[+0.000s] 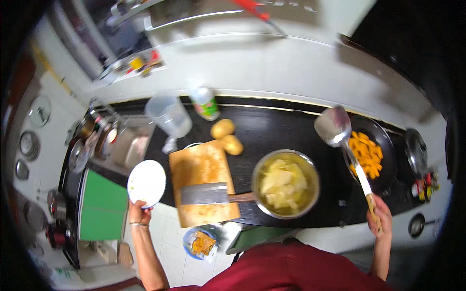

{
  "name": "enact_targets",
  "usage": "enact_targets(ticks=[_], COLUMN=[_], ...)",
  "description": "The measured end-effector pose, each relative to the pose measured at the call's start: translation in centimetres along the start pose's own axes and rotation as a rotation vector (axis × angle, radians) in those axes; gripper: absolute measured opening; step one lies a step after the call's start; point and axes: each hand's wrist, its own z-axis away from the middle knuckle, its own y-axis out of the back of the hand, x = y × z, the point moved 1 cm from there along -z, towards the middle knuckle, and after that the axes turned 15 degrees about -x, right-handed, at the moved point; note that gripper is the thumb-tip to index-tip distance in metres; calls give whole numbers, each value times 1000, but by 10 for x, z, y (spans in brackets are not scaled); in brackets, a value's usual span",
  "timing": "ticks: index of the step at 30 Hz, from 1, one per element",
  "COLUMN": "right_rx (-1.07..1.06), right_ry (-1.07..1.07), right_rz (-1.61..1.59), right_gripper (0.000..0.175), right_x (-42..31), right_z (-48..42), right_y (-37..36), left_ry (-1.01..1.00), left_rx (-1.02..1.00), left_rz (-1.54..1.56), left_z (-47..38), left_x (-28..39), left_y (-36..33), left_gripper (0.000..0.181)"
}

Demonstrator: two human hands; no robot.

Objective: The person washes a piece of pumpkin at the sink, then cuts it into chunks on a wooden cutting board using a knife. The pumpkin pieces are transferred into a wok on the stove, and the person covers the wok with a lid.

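In my left hand is a white plate, gripped at its near edge, with a few small bits on it. My right hand grips the wooden handle of a metal wok spatula, whose blade is raised over the counter beside the wok. Orange chunks of a vegetable lie in the dark wok. A metal pot holds pale cut pieces in yellowish liquid. Between my hands a cleaver lies across the wooden cutting board, its handle reaching to the pot.
Two potatoes lie behind the board, near a translucent plastic jug and a labelled bottle. The sink is at left. A blue bin with orange scraps stands on the floor. A glass lid stands right of the wok.
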Motion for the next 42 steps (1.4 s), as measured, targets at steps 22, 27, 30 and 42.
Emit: enact_targets(ticks=[22,27,30,42], right_rx=[-261,-493,-358,-358], right_ry=[-591,-273,-330,-137], right_rz=[564,1163,1424,1492], right_gripper=[56,57,54,57], right_x=[110,155,191,303], right_z=[-106,-150,-161,-205], right_y=[-220,-250,-250,-258], left_ry=[-413,-402,-130,45], left_rx=[940,564,196,170], left_rz=[-1499,-48,144,193], left_z=[-227,-280,-295,-357], left_x=[211,146,45,-154], left_y=[67,174,104,184], left_gripper=[42,40,28,22])
